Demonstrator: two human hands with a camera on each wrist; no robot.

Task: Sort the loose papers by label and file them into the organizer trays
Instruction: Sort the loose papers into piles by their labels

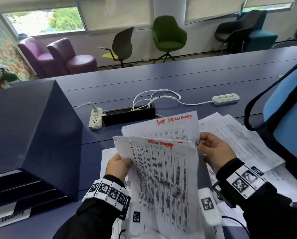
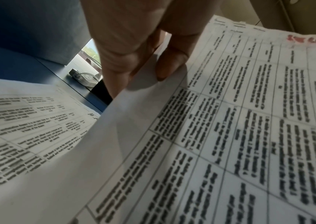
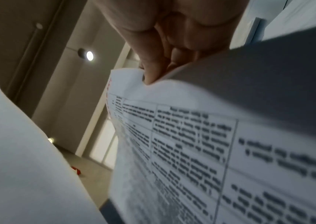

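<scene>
I hold a sheaf of printed sheets with red handwritten labels above the blue desk. My left hand pinches the front sheet's left edge, thumb on top. My right hand pinches the right edge near the top; in the right wrist view its fingertips clamp a sheet's corner. A second red-labelled sheet stands behind the front one. The dark blue organizer sits at the left, its labelled trays facing me.
More loose papers spread over the desk at the right and beneath my hands. Two white power strips with cables and a black cable box lie behind. A blue-backed chair crowds the right edge.
</scene>
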